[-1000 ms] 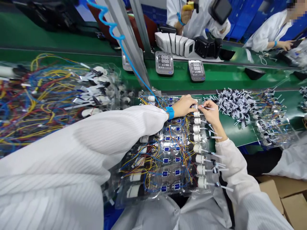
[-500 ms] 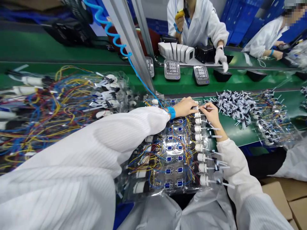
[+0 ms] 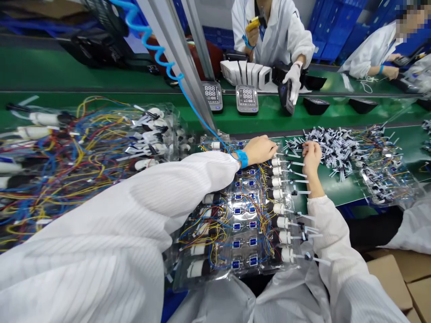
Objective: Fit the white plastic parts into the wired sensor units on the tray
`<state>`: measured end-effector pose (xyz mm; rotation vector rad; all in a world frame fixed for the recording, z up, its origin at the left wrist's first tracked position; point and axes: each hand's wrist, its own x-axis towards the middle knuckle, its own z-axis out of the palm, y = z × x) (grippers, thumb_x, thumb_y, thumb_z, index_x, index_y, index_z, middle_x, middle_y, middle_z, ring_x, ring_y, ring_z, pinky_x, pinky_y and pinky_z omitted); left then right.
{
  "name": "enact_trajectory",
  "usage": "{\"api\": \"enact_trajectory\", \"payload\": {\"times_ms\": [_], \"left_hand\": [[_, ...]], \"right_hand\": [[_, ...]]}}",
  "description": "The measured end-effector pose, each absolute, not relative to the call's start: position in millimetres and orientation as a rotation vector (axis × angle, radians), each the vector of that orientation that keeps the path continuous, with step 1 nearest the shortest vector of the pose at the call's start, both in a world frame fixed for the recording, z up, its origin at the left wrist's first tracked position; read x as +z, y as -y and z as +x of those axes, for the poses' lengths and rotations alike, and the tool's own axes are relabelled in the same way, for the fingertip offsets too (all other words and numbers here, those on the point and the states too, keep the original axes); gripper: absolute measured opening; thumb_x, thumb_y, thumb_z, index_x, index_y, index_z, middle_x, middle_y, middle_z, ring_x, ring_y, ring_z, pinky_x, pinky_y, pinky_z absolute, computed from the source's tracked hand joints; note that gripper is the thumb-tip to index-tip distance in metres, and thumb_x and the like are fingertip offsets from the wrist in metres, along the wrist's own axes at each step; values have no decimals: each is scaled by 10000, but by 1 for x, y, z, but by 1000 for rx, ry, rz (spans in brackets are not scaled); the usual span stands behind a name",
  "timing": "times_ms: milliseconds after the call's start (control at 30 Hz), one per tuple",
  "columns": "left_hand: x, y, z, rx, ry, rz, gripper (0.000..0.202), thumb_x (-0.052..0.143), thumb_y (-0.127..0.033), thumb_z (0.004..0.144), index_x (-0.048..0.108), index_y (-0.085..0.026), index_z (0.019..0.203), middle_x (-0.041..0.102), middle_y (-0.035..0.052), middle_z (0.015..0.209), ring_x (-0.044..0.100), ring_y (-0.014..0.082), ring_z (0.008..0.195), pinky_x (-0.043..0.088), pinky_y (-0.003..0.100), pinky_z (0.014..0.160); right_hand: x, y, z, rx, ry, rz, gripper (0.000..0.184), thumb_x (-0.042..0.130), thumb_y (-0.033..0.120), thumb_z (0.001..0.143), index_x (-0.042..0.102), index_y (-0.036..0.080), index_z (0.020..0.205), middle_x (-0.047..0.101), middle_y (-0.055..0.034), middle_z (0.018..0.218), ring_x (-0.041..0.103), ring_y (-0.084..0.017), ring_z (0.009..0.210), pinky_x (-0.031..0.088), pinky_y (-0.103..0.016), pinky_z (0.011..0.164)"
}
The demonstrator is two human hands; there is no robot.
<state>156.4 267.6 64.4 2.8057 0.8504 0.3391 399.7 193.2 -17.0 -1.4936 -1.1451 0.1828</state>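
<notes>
One hand, the right hand [image 3: 311, 157], has shifted from the tray's [image 3: 244, 219] white-ended cylinders [image 3: 278, 194] to the small-parts pile [image 3: 336, 148], leaving only the left hand [image 3: 260, 150] at the tray; what either curled grip holds, I cannot tell.

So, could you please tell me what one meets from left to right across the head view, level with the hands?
Far-left wired parts, blue wristband, left hand, right hand, far-right wired parts.

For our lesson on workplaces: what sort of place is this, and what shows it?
Probably an electronics assembly line: a tray of wired parts, display units showing digits, and co-workers in white coats.
</notes>
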Motion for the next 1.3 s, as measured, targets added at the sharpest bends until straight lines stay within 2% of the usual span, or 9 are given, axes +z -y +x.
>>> {"api": "enact_trajectory", "payload": {"times_ms": [133, 267, 467, 633, 767, 867, 1033, 1167, 1300], "left_hand": [[61, -269, 153, 448, -819, 2829, 372, 487, -366, 1074, 782, -181, 1206, 708, 142, 1203, 633, 276, 1093, 504, 421, 924], [57, -270, 149, 403, -800, 2947, 453, 392, -429, 1110, 789, -235, 1211, 663, 143, 1268, 555, 340, 1201, 444, 508, 986], [58, -268, 148, 362, -876, 2959, 457, 376, -463, 1113, 710, -226, 1316, 662, 140, 1300, 548, 335, 1199, 436, 486, 959], [61, -271, 148, 333, -857, 2943, 468, 358, -466, 1116, 697, -201, 1301, 680, 148, 1287, 555, 335, 1184, 454, 462, 920], [61, -276, 148, 318, -832, 2936, 475, 330, -413, 1118, 713, -203, 1304, 692, 152, 1245, 567, 326, 1131, 458, 461, 903], [61, -279, 148, 291, -841, 2926, 442, 364, -331, 1094, 711, -183, 1324, 695, 167, 1241, 573, 328, 1116, 463, 467, 898], [62, -279, 149, 323, -830, 2893, 398, 400, -279, 1068, 695, -155, 1305, 728, 167, 1256, 568, 330, 1141, 468, 478, 955], [60, -280, 148, 314, -814, 2899, 418, 400, -279, 1065, 691, -147, 1335, 728, 169, 1251, 563, 326, 1145, 464, 475, 978], [58, -280, 148, 283, -820, 2923, 464, 381, -304, 1075, 692, -166, 1389, 697, 173, 1257, 555, 333, 1157, 466, 477, 956]], "right_hand": [[-26, -194, 397, 108, 1362, -1649, 231, 581, 404, 972, 699, 209, 1009, 677, -102, 986, 635, -261, 894, 567, -444, 930], [-25, -190, 395, 34, 1494, -1795, 228, 634, 322, 915, 747, 193, 1065, 657, -152, 1101, 632, -319, 1018, 534, -497, 1029], [-22, -181, 404, -24, 1590, -1870, 131, 617, 223, 880, 726, 206, 951, 675, -142, 1077, 635, -316, 1024, 538, -457, 1004], [-22, -181, 404, -37, 1587, -1832, 123, 573, 210, 914, 693, 212, 942, 706, -112, 1012, 662, -287, 1000, 551, -431, 996], [-24, -181, 399, -55, 1546, -1839, 157, 619, 229, 897, 696, 210, 1032, 686, -139, 1098, 662, -306, 1009, 561, -472, 993], [-25, -179, 394, -45, 1533, -1840, 125, 670, 220, 848, 688, 221, 972, 658, -149, 1150, 655, -308, 1003, 566, -479, 980], [-21, -179, 396, 85, 1412, -1691, 34, 670, 266, 877, 657, 238, 890, 660, -95, 1015, 645, -288, 980, 538, -461, 1004], [-19, -182, 397, 106, 1271, -1638, 151, 667, 379, 936, 643, 235, 899, 626, -33, 839, 603, -226, 807, 545, -404, 895], [-18, -186, 395, 178, 1088, -1523, 254, 633, 465, 969, 622, 250, 1103, 638, -10, 890, 561, -164, 682, 520, -318, 687]]}}
